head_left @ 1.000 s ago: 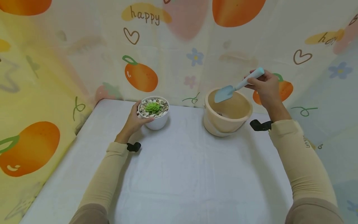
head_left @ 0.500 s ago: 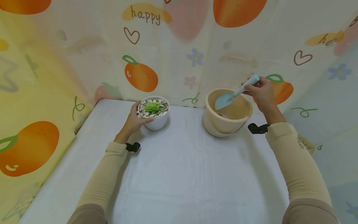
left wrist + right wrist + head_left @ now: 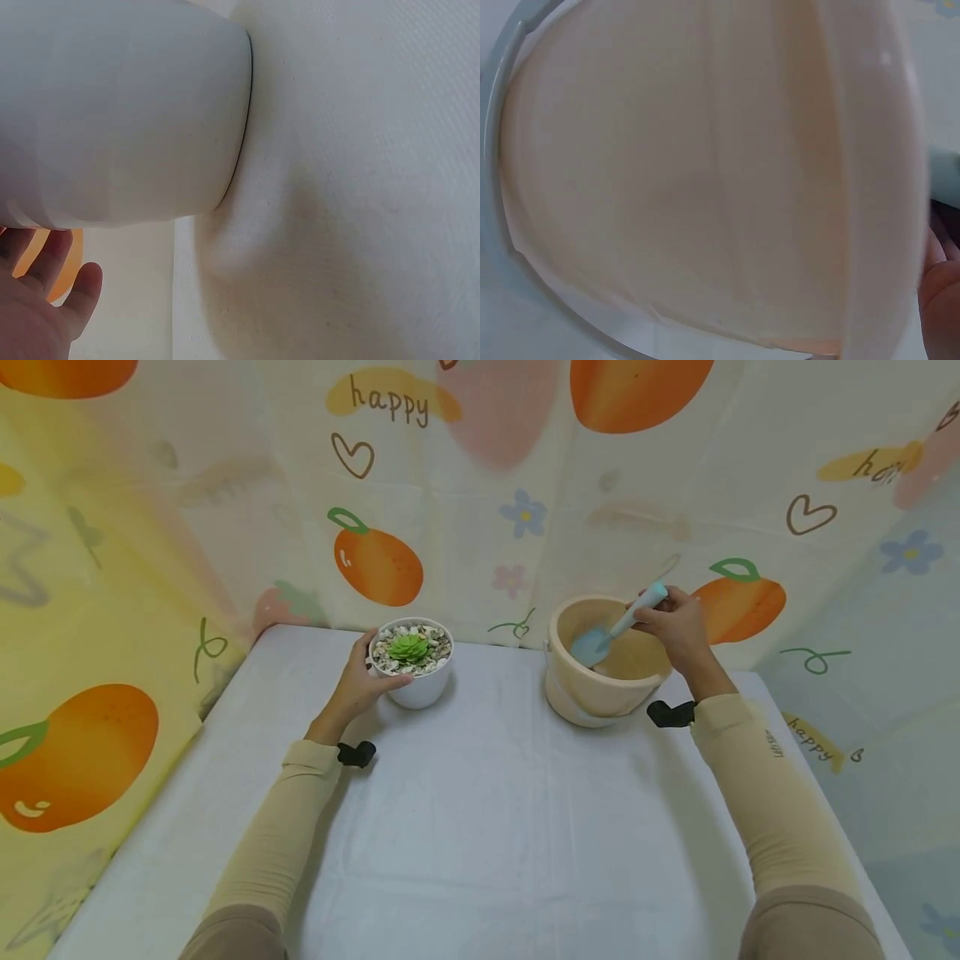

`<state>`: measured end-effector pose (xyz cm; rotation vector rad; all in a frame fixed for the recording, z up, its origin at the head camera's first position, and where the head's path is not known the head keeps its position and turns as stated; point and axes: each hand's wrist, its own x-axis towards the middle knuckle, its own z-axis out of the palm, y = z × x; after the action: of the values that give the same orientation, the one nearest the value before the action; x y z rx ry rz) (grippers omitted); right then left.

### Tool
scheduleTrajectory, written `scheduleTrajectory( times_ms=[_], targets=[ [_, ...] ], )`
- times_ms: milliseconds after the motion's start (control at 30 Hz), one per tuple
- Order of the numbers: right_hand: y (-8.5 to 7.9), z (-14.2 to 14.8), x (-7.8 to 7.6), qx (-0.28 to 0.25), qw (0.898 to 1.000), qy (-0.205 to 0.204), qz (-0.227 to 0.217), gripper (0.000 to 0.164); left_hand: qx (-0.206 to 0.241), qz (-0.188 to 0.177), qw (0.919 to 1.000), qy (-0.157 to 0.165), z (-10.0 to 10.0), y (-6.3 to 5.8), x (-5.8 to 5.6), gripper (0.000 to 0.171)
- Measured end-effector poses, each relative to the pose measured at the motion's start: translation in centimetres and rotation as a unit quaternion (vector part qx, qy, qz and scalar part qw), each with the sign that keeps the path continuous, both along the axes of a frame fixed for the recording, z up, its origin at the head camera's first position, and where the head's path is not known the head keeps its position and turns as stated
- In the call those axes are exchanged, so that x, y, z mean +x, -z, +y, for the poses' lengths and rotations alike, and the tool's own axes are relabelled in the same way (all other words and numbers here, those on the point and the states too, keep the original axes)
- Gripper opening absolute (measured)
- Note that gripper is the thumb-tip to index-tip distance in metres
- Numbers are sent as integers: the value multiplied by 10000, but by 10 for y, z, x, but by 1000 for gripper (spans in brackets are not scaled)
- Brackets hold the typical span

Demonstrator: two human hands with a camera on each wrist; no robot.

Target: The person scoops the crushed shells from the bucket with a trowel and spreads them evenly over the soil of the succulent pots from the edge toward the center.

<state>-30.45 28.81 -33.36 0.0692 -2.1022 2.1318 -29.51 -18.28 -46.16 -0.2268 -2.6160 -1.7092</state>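
Observation:
My left hand [image 3: 358,683] holds the side of a white pot [image 3: 422,692], thumb in front and fingers behind its rim. Pebbles and a green succulent [image 3: 409,648] fill the pot's top. In the left wrist view the pot's smooth wall [image 3: 120,112] stands on the cloth. My right hand [image 3: 677,625] grips a light blue trowel [image 3: 637,610] by its handle, above the right rim of a beige bucket [image 3: 600,697]. The trowel's blade points down inside the bucket, its tip low within. In the right wrist view the bucket's wall [image 3: 645,165] hides most of the hand [image 3: 941,300].
A white cloth [image 3: 465,827] covers the table. Behind it hangs a fruit-patterned curtain [image 3: 465,527], close to the pot and bucket. The bucket's pale handle [image 3: 495,135] hangs down round its front.
My right hand has moved down and left, lowering the trowel's blade deeper into the bucket. The left hand and the pot have stayed in place.

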Motion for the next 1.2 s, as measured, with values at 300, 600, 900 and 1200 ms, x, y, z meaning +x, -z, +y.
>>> scheduleTrajectory(
  times_ms=[300, 600, 900, 1200],
  targets=[
    [13, -10, -8, 815, 9955, -61, -480, 29, -1, -22, 10000, 20, 1, -1, 1, 111],
    [17, -13, -14, 1708, 9813, -332, -820, 33, -157, -109, 9998, -6, 0, -3, 0, 112],
    [10, 0, -12, 2396, 9590, -149, -1506, 42, -143, -103, 9998, -43, 0, -3, -1, 113],
    [2, 0, -6, 3648, 9163, 429, -1597, 61, -191, -104, 9998, -33, 2, -2, 0, 113]
  ],
)
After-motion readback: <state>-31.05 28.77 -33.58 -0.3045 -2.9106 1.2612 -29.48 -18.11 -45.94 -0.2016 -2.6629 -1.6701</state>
